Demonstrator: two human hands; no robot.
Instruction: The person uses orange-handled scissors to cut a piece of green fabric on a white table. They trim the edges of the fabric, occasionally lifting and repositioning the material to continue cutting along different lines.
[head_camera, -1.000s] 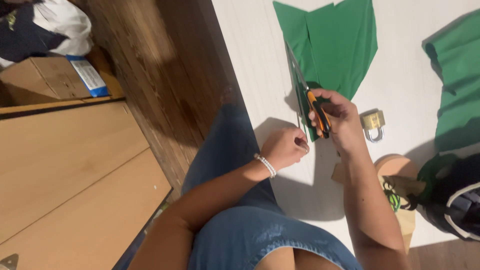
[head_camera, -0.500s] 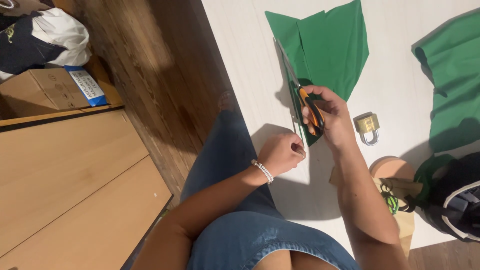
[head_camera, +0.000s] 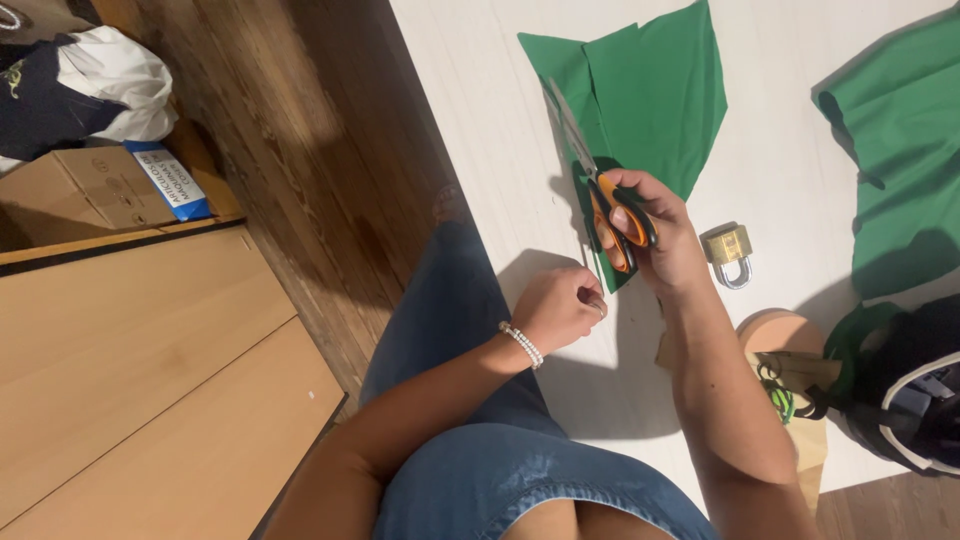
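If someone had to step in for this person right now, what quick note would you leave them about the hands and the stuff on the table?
Right hand: holds the orange-handled scissors, blades lying along the edge of the green fabric piece on the white table.
Left hand: closed, pinching the fabric's lower tip near the table edge.
Nearby: a brass padlock beside the right hand, more green cloth at the far right.
Done: the blades sit partway along the edge.
Left: how much remains uncut cannot be told.
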